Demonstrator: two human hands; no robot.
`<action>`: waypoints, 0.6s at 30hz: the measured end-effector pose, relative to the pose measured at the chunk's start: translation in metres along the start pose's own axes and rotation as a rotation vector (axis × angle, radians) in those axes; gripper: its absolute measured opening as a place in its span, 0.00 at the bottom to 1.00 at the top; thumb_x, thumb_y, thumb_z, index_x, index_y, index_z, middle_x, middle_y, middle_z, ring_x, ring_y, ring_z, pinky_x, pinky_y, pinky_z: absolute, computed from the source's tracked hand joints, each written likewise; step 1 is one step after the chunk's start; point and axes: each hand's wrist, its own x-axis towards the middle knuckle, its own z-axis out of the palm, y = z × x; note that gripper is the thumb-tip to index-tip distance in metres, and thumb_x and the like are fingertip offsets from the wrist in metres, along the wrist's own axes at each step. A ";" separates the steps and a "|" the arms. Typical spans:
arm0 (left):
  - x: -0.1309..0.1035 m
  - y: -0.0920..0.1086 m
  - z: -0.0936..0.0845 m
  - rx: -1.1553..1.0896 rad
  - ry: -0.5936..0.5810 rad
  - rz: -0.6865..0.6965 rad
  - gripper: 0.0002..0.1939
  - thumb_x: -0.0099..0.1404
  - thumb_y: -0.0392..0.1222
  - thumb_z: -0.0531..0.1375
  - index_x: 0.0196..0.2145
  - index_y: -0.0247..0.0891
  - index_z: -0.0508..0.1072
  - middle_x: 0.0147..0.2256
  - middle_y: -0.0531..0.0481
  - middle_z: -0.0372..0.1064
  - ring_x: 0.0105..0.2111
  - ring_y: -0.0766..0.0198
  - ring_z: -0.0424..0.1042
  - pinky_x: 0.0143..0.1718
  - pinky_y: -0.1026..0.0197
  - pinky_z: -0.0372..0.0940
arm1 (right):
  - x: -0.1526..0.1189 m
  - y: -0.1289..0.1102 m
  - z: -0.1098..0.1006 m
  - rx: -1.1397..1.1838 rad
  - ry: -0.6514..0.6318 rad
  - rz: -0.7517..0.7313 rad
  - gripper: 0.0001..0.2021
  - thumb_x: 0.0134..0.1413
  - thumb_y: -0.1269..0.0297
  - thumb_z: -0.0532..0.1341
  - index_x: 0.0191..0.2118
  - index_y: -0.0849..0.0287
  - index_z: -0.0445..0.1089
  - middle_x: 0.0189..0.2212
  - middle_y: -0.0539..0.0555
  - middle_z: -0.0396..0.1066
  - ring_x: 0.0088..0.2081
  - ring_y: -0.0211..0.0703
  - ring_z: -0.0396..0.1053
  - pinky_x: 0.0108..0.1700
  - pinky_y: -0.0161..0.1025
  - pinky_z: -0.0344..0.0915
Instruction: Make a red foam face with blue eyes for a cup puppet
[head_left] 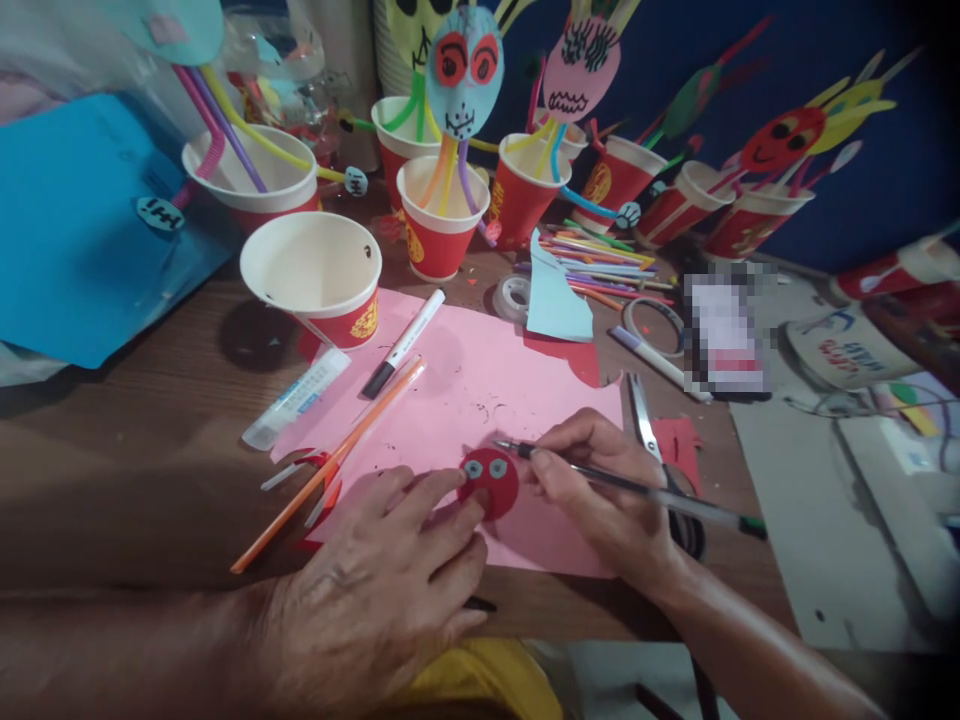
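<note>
A round red paper face (493, 497) with two pale eyes lies on the pink paper sheet (555, 440). My left hand (405, 560) rests flat with its fingers spread, its fingertips on the disc's left and lower part. In my right hand (600, 490) is a pen (630, 484), pinched between thumb and fingers. The pen's tip is just above the disc's upper edge, over the right eye. Small dark marks dot the pink sheet. Part of a dark object shows under my left hand.
An uncapped-looking white marker (405, 340), an orange straw (322, 475) and a clear tube (295, 400) lie left. Scissors (646, 420), tape (514, 297) and a phone (726, 335) lie right. Paper cups (310, 270) stand behind, several holding paper faces; a blue sheet (90, 220) is far left.
</note>
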 end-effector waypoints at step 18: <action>0.006 -0.002 -0.007 0.007 0.012 0.090 0.10 0.65 0.44 0.53 0.37 0.38 0.71 0.46 0.47 0.68 0.45 0.54 0.64 0.40 0.53 0.58 | 0.014 0.008 -0.005 0.247 0.061 -0.070 0.08 0.54 0.61 0.60 0.36 0.59 0.64 0.25 0.48 0.70 0.24 0.34 0.67 0.25 0.30 0.63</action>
